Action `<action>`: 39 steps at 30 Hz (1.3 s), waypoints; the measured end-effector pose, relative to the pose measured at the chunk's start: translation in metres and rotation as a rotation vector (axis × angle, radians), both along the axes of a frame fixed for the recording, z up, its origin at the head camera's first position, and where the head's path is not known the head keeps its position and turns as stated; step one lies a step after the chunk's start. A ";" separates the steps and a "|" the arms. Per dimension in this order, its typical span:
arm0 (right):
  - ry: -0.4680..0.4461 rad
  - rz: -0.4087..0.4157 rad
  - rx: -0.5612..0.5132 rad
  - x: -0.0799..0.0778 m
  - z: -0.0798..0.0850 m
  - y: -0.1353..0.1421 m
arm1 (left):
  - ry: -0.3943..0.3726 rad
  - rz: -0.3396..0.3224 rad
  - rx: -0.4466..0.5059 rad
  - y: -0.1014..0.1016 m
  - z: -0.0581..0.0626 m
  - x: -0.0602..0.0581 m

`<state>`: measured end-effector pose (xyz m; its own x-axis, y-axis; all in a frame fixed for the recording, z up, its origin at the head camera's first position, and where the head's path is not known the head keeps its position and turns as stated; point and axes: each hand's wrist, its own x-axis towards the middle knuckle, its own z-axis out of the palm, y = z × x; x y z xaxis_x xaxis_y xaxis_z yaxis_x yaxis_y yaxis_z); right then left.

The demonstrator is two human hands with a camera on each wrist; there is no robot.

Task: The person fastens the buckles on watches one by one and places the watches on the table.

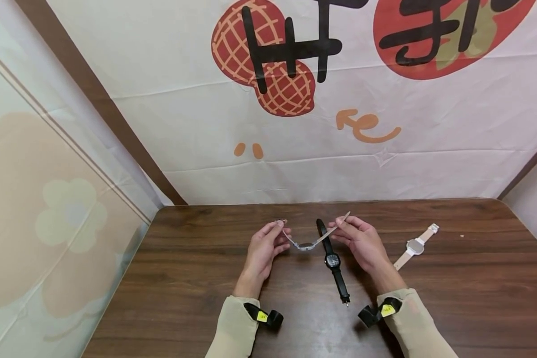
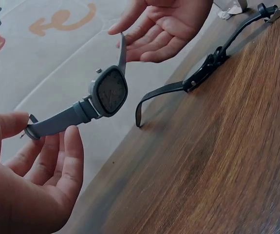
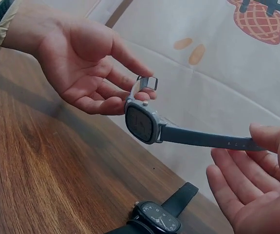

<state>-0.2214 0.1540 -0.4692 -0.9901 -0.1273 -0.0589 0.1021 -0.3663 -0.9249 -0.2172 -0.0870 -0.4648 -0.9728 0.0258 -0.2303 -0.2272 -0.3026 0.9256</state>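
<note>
Left hand (image 1: 263, 249), right hand (image 1: 363, 244) pinch 2 ends of grey watch (image 1: 305, 246), aloft beside black watch (image 1: 333, 261). Apparently straightening step; next move probably calls for even lowering.

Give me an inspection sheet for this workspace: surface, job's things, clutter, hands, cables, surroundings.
Surface: brown wood-grain table.
Job's things: blue-grey watch, stretched between both hands, off the table.
Clutter: black watch and pale-strapped watch, both lying on the table.
Hands: left hand pinches the buckle end; right hand pinches the end with holes.
Cables: nothing seen.
Surroundings: white printed backdrop behind the table.
</note>
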 end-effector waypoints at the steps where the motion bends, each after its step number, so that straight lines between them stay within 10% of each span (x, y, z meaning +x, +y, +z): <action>1: 0.010 0.007 0.000 0.000 0.000 0.000 | 0.001 -0.004 -0.003 0.000 0.001 0.000; 39: -0.018 0.030 0.104 0.014 0.018 -0.022 | 0.088 -0.067 0.014 0.022 0.007 0.010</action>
